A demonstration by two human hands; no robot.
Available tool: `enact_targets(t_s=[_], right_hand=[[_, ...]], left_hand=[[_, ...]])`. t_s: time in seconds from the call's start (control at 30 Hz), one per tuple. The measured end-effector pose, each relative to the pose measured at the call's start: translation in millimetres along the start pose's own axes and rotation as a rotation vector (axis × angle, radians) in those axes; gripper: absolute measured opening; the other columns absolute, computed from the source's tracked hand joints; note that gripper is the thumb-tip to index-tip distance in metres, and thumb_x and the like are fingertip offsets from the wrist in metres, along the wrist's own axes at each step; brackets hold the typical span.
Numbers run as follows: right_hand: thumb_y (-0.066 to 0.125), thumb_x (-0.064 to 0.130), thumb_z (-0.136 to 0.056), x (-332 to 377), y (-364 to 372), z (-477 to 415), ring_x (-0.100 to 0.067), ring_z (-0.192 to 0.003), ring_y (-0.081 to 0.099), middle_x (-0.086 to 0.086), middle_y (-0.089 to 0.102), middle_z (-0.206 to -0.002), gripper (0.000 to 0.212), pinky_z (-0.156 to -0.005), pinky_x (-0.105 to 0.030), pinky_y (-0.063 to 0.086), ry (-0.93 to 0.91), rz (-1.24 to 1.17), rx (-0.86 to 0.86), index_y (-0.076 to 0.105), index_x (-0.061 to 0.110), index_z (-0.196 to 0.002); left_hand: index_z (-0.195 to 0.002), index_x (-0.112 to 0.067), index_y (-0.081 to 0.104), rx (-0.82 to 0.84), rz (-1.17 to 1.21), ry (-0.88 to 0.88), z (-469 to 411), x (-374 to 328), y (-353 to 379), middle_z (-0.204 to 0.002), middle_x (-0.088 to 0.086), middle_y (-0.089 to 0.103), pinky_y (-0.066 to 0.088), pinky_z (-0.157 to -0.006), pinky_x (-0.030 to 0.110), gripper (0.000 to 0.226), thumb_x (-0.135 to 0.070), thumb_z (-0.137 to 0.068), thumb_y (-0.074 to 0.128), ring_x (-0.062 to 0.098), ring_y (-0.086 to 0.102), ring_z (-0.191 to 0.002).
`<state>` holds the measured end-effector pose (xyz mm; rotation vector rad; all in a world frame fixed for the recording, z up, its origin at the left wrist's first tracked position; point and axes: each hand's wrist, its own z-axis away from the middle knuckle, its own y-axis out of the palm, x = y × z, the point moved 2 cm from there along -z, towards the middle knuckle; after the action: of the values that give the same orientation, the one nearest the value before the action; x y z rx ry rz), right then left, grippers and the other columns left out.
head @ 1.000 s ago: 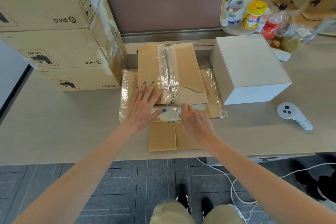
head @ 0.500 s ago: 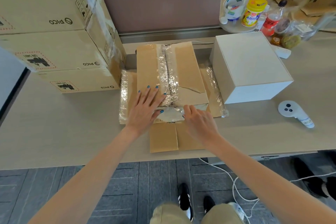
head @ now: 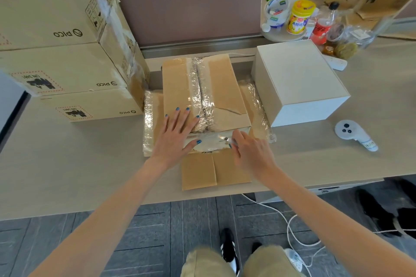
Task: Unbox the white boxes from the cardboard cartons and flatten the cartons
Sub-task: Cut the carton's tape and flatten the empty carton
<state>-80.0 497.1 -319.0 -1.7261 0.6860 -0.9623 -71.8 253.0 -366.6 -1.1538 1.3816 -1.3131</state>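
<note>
On the table, your left hand presses the squashed carton, fingers spread flat. Your right hand pinches its clear tape. One white box sits out beside it (the stacked cartons look unopened).

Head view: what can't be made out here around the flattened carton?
All in the head view.
The right hand: its own back hides the fingertips, so whether it pinches the clear tape is unclear.
The stacked cartons: cut off by the left and top edges; closed, contents unseen.
The white box: closed, contents unseen.
The controller: handle label too small to read.
</note>
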Motion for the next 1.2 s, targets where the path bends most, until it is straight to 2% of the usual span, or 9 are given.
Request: enact_targets(t_s=[0.1,0.2,0.27,0.37,0.57,0.7,0.83,1.03,1.2], right_hand=[[0.049,0.02,-0.096,1.0,-1.8,-9.4,-0.019,-0.053,0.047,0.001,0.057,-0.076,0.01,-0.052,-0.03,0.038,0.047,-0.037,0.0,0.049,0.011,-0.095],[0.044,0.023,-0.098,1.7,-5.7,-30.4,-0.022,-0.062,0.053,-0.001,0.06,-0.086,0.013,-0.055,-0.031,0.038,0.062,-0.049,0.006,0.048,0.011,-0.099],[0.042,0.025,-0.1,0.4,-7.2,-46.1,-0.022,-0.066,0.053,0.0,0.061,-0.092,0.016,-0.057,-0.031,0.038,0.064,-0.045,0.012,0.048,0.011,-0.105],[0.04,0.028,-0.102,-3.3,-9.7,-69.8,-0.02,-0.068,0.049,-0.001,0.06,-0.099,0.026,-0.06,-0.033,0.041,0.066,-0.049,0.035,0.046,0.01,-0.119],[0.042,0.029,-0.101,-20.8,-1.2,-121.0,-0.025,-0.077,0.06,-0.001,0.061,-0.101,0.018,-0.064,-0.036,0.049,0.086,-0.034,0.1,0.044,0.014,-0.112],[0.044,0.025,-0.1,-30.3,3.3,-159.7,-0.025,-0.076,0.057,-0.001,0.061,-0.103,0.013,-0.061,-0.035,0.045,0.061,-0.011,0.115,0.044,0.016,-0.11],[0.041,0.026,-0.101,-38.6,1.5,-200.9,-0.025,-0.067,0.05,-0.001,0.06,-0.102,0.014,-0.047,-0.03,0.024,0.033,0.001,0.118,0.045,0.015,-0.109],[0.042,0.025,-0.101,-51.0,11.3,-266.8,-0.028,-0.081,0.06,-0.003,0.057,-0.111,0.016,-0.067,-0.039,0.049,-0.011,-0.09,0.115,0.048,0.015,-0.112],[0.043,0.025,-0.1,-58.0,22.9,-307.5,-0.03,-0.081,0.06,-0.003,0.051,-0.112,0.015,-0.069,-0.043,0.052,-0.02,-0.094,0.094,0.049,0.017,-0.112]], left_hand=[[-0.158,-0.033,0.014,-0.005,0.074,-0.034,-0.8,-1.9,-4.1,-0.166,-0.002,0.004,0.0,-0.123,0.049,0.065,-0.06,-0.099,0.02,0.022,-0.005,-0.153],[-0.153,-0.03,0.031,-0.046,0.166,-0.088,-5.0,-8.9,-15.6,-0.163,0.0,0.023,0.007,-0.122,0.048,0.06,-0.052,-0.099,0.017,0.021,0.012,-0.152],[-0.147,-0.028,0.04,-0.091,0.191,-0.112,-12.6,-14.6,-23.7,-0.157,0.0,0.034,0.012,-0.12,0.048,0.053,-0.046,-0.102,0.02,0.021,0.023,-0.149],[-0.145,-0.026,0.04,-0.102,0.244,-0.18,-30.8,-17.5,-29.8,-0.157,-0.001,0.033,0.011,-0.119,0.046,0.042,-0.033,-0.105,0.032,0.021,0.021,-0.148],[-0.139,-0.019,0.045,-0.114,0.261,-0.224,-67.8,-8.3,-33.6,-0.153,0.004,0.037,0.022,-0.116,0.047,0.038,-0.031,-0.103,0.041,0.026,0.027,-0.145],[-0.134,-0.017,0.049,-0.132,0.257,-0.269,-97.2,7.3,-29.9,-0.149,0.004,0.041,0.028,-0.11,0.047,0.035,-0.024,-0.1,0.046,0.028,0.034,-0.141],[-0.135,-0.018,0.047,-0.115,0.239,-0.303,-130.2,25.3,-24.8,-0.151,0.005,0.04,0.029,-0.109,0.046,0.036,-0.024,-0.099,0.046,0.027,0.034,-0.14],[-0.139,-0.021,0.044,-0.09,0.235,-0.37,-175.7,51.9,-19.1,-0.153,0.003,0.037,0.029,-0.113,0.05,0.041,-0.032,-0.099,0.044,0.026,0.03,-0.143],[-0.148,-0.023,0.036,-0.04,0.261,-0.437,-205.1,70.3,-16.1,-0.16,0.001,0.028,0.018,-0.119,0.053,0.051,-0.042,-0.101,0.039,0.024,0.02,-0.149]])
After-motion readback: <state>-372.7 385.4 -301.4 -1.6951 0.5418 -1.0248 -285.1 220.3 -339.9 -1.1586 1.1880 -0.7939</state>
